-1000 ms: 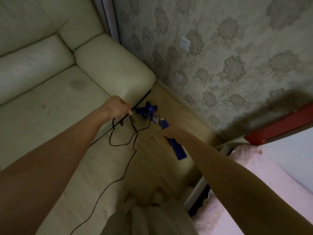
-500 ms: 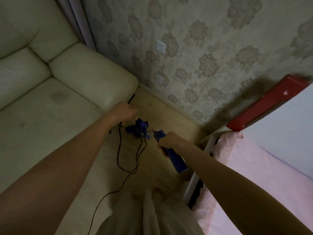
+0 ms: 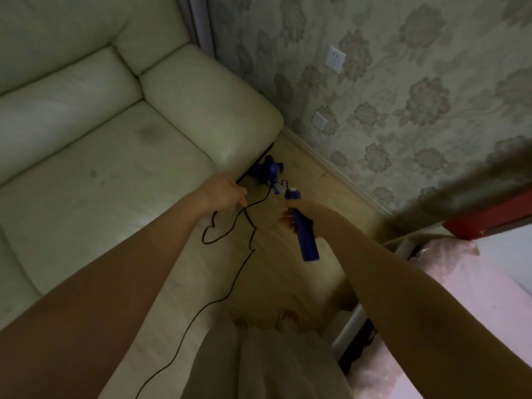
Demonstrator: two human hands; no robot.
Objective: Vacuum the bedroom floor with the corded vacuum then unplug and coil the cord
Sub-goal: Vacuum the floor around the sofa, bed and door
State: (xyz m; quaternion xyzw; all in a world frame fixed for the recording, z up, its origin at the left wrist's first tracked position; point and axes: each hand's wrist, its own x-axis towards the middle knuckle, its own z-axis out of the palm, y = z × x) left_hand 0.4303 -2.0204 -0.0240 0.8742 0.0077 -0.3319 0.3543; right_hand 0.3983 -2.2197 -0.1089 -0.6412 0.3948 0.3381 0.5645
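Two hands at work: the left hand point(image 3: 226, 194) pinches the black cord point(image 3: 230, 230); the right hand point(image 3: 296, 210) grips the blue vacuum handle point(image 3: 306, 240) beside the sofa point(image 3: 115, 139).

vacuum point(image 3: 266, 171) head partly under sofa point(image 3: 115, 156), cord point(image 3: 230, 286) cut off at bottom edge

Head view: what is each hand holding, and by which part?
Right hand grips the blue vacuum partway along its handle. Left hand pinches the black cord near the vacuum's head, loops hanging below.
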